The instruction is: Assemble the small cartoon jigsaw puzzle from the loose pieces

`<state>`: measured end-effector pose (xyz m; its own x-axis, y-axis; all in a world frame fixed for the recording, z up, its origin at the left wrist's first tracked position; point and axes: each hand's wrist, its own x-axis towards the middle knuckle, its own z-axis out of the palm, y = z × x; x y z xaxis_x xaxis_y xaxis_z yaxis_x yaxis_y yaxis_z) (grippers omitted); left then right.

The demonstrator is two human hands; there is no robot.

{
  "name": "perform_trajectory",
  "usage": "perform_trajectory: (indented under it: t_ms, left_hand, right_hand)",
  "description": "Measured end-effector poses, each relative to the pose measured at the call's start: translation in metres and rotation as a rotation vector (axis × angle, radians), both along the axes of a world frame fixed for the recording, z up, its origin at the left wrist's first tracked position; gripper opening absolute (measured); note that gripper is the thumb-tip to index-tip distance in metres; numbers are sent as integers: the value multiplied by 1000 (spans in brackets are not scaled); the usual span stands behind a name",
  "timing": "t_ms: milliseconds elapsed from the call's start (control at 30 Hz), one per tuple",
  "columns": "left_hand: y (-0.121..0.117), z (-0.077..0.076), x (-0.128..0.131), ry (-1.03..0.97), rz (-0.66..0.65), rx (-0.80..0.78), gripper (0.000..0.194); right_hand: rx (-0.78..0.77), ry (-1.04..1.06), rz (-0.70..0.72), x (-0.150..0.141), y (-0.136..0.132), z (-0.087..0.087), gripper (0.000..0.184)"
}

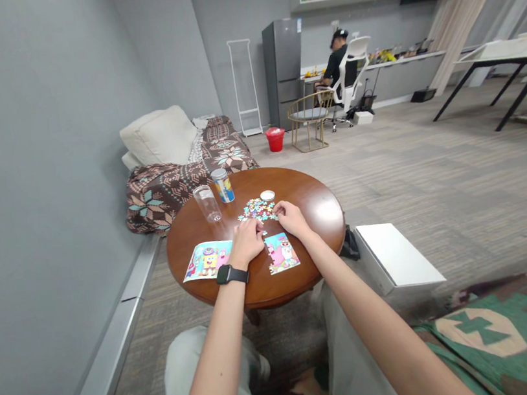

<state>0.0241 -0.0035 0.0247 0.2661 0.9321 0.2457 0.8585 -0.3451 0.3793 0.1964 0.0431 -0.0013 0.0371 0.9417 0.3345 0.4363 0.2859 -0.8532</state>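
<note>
Where the room stretches toward the upper right of the frame, a seated person [339, 59] works at a long counter [401, 62] past a fridge [283, 67], while a couch [191, 168] runs along the grey wall [37, 190] on the left. A round wooden table [303, 185] fills the lower middle, holding a clear glass [207, 204], a can [223, 185] and a small white lid [268, 195] toward its far edge. Two cartoon picture cards [207, 260] [282, 253] lie near its front edge. The left hand [247, 242], with a watch [232, 274] on its wrist, and the right hand [292, 218] rest palm down, fingers loosely together, at the near edge of the jigsaw pieces [258, 209] heaped mid-table. Whether either hand pinches a piece, I cannot tell.
</note>
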Motion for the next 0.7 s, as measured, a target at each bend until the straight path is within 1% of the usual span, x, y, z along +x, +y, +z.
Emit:
perform_trajectory:
  t_ms: [400, 700]
  left_hand:
    - [5, -9, -3, -20, -22, 11, 18]
    - [5, -8, -3, 14, -12, 4, 17]
  right_hand:
    - [-11, -1, 2, -2, -2, 1, 24]
    - [0, -4, 0, -3, -2, -1, 24]
